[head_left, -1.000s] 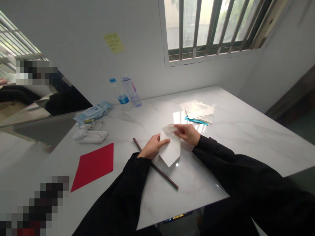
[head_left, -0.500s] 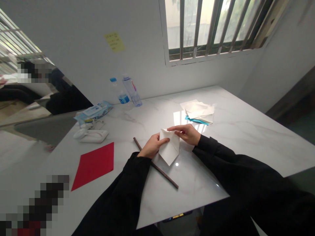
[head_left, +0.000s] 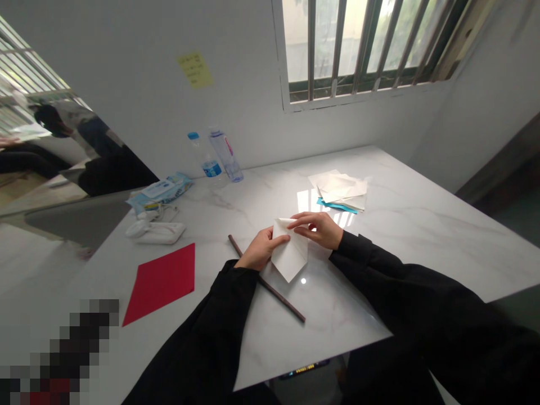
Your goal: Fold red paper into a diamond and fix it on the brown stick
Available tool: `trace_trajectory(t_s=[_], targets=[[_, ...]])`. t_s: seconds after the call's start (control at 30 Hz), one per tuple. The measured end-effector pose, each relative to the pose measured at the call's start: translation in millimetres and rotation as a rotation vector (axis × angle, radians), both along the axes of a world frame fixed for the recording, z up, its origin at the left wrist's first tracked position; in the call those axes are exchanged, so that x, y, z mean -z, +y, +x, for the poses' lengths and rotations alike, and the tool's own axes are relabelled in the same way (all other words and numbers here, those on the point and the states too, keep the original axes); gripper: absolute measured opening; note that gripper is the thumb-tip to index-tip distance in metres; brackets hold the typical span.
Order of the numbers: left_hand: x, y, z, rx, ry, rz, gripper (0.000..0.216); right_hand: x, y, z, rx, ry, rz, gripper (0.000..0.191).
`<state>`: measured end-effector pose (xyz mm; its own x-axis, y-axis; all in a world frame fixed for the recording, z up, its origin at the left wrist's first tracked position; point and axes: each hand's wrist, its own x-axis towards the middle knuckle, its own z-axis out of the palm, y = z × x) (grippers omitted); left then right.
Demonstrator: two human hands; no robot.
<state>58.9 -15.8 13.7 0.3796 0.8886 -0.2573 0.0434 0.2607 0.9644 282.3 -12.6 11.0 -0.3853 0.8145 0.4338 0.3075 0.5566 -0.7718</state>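
Observation:
A folded sheet of white paper (head_left: 290,260), pointed at its lower end, is held up over the marble-patterned table. My left hand (head_left: 262,248) grips its left edge, thumb across the front and fingers behind. At the top right of the paper, my right hand (head_left: 317,228) has its index finger stretched along the upper fold and its thumb bent close by; the fingers are apart, touching the paper without gripping it. A thin dark brown stick (head_left: 280,299) lies slantwise on the table beneath my left wrist. Left of it lies a flat red sheet (head_left: 164,281).
Behind my hands is a stack of cream paper (head_left: 341,188) with a blue sheet (head_left: 337,206) under it. Two plastic bottles (head_left: 226,157) stand by the wall. A wipes pack (head_left: 162,190) and a white device (head_left: 160,233) lie back left. A person (head_left: 101,146) sits beyond the partition.
My right index finger has shifted slightly along the top of the paper and lifted a little. My left hand keeps its hold. Everything on the table stays in place.

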Motion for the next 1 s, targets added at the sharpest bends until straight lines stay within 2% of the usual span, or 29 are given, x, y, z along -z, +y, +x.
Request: trace_trajectory(t_s=[0.13,0.2,0.33,0.5,0.67,1.0], targets=[[-0.5,-0.3,0.3,0.012,0.007,0.014,0.053,0.6,-0.5,1.7,0.037,0.011,0.021,0.053],[0.1,-0.1,0.5,0.006,0.011,0.013,0.051,1.1,0.2,2.8,0.062,0.002,0.026,0.058],[1.9,0.6,1.0,-0.015,0.007,0.006,0.049,0.7,0.8,3.2,0.04,0.005,0.013,0.043],[1.7,0.5,1.5,-0.007,-0.022,-0.005,0.052,-0.8,-0.6,1.5,0.005,0.023,0.019,0.04],[-1.9,-1.0,2.0,0.001,0.025,0.016,0.046,8.5,2.9,1.5,0.155,0.026,-0.024,0.03],[-2.2,-3.4,1.9,0.05,0.068,0.061,0.04,7.0,3.0,-1.3,0.266,0.015,-0.034,0.027]])
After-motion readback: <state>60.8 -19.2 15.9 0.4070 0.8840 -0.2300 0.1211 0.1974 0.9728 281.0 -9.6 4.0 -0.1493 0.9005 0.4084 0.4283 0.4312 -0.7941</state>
